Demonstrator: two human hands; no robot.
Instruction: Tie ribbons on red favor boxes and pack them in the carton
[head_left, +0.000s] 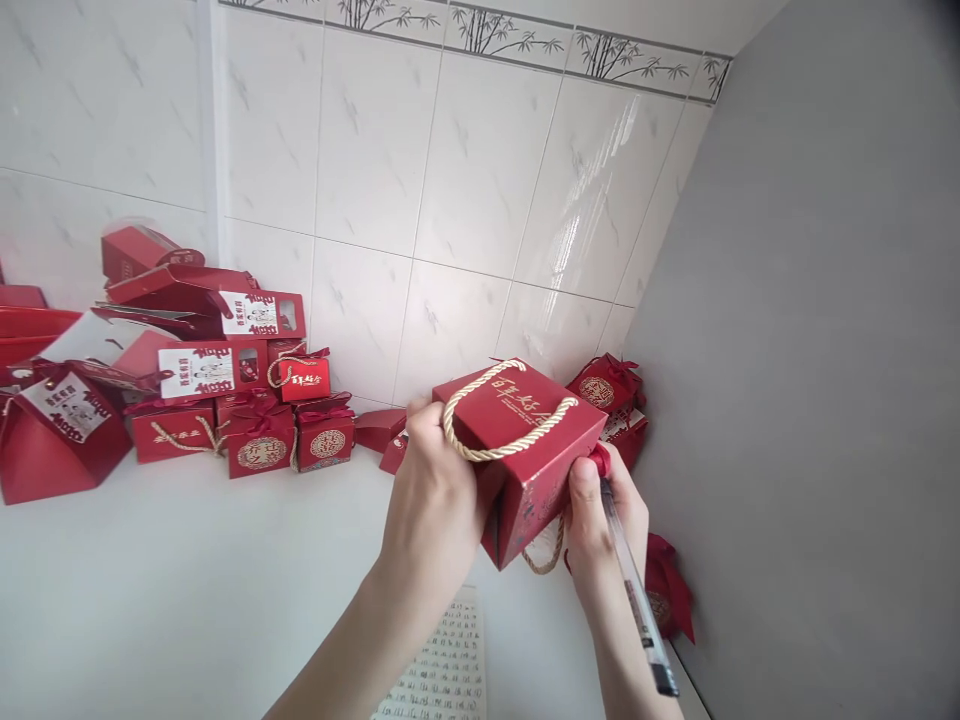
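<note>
A red gift box (pixel 551 455) with gold lettering and a gold rope handle (pixel 517 440) is held up above the white table, tilted. My left hand (pixel 435 475) is closed around its left side, with the fingertips hidden behind it. On the right side, my right hand (pixel 604 510) grips the box by a dark red ribbon (pixel 600 460). A clear pen (pixel 637 590) with a black end is also tucked in my right hand, pointing down toward me. Below the box, a second rope loop (pixel 547 555) shows partly.
Several red gift boxes (pixel 259 445) and bags are piled at the left along the tiled wall (pixel 367 180). More red boxes (pixel 604 385) stand at the right beside a grey wall (pixel 810 350). Under my arms lies a sheet of handwritten numbers (pixel 457 660) on the table (pixel 187 600).
</note>
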